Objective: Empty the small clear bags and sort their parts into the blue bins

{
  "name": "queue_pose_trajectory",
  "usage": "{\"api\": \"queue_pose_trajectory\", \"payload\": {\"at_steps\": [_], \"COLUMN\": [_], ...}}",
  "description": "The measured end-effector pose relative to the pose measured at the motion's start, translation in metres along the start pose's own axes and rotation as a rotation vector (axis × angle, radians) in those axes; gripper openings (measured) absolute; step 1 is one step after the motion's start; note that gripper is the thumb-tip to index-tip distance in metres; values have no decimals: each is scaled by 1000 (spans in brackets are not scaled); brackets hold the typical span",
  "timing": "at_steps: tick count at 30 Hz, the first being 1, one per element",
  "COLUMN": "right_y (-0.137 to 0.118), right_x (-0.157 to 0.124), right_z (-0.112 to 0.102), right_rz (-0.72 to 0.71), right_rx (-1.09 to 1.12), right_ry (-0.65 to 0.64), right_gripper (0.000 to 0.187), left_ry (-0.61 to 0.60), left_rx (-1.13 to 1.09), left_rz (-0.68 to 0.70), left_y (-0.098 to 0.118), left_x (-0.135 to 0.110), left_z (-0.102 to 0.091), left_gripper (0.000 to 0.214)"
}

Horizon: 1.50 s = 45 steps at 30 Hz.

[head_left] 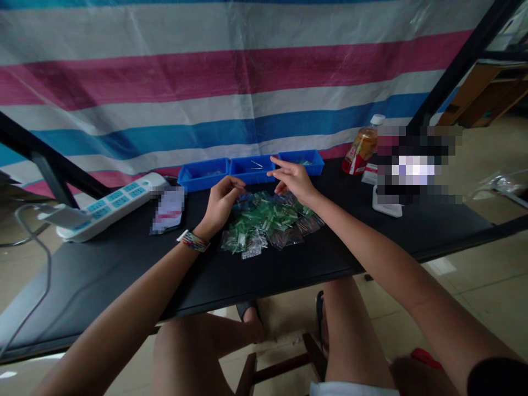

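A loose heap of small clear plastic packets [284, 236] and green pieces [264, 212] lies on the black table in front of me. My left hand [223, 204] is at the heap's left edge, its fingers curled and pressed together; whatever they may hold cannot be made out. Above the heap's right side is my right hand [297, 180], with fingers stretched out and apart toward the bins. Behind the heap stands the middle blue bin [247, 177], where thin metal-looking sticks [256, 165] show. The right blue bin [315, 163] contains small greenish pieces.
The left blue bin [202, 180] holds small clear items. Further left are a phone [168, 209] and a white power strip [119, 203] with a cable. A drink bottle [361, 148] and a white object [386, 202] stand right. A striped sheet [247, 71] hangs behind.
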State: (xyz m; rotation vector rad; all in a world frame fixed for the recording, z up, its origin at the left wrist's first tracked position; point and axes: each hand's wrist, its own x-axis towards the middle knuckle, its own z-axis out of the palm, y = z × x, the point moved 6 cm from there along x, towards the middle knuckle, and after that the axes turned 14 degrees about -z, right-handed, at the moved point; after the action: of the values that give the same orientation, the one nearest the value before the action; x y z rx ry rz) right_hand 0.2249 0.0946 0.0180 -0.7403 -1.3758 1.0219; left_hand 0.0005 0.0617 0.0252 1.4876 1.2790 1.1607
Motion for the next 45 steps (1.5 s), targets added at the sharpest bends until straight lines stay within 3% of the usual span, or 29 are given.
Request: {"api": "queue_pose_trajectory", "payload": {"at_steps": [4,6,9,12,17,30,34,40,45], "right_y": [0,-1,-6,-4,3,1,-4,-6,0], "right_x": [6,8,8,4,1,-6,-6,1,-4], "right_z": [-18,-22,-22,-26,-38,-26,-24,-23,-6], "right_rz": [-38,-82,-179,-199,-151,-187,-259,-286,-171], "right_rx": [-238,-378,-673,-948,-1145,-1140,-1098,-695,-201], "right_ry": [72,37,-149,-339,-451,-511,-465,-219,-100], "right_gripper": [33,24,15,9,18,7,8,11,35], "left_ry": [31,2,-86,-142,-126,-120,-106,-88,-63], "left_rx": [163,310,485,518,503,404,413,434,450], "left_rz": [5,54,118,113,119,83,93,81,167], "left_y": [-7,-7,-8,-9,-9,-13,-12,-7,6], "left_x": [2,2,0,-1,-2,-1,-1,-2,-9], "left_z": [-2,2,9,13,12,11,10,9,12], "left_gripper": [17,22,30,30,23,27,27,29,30]}}
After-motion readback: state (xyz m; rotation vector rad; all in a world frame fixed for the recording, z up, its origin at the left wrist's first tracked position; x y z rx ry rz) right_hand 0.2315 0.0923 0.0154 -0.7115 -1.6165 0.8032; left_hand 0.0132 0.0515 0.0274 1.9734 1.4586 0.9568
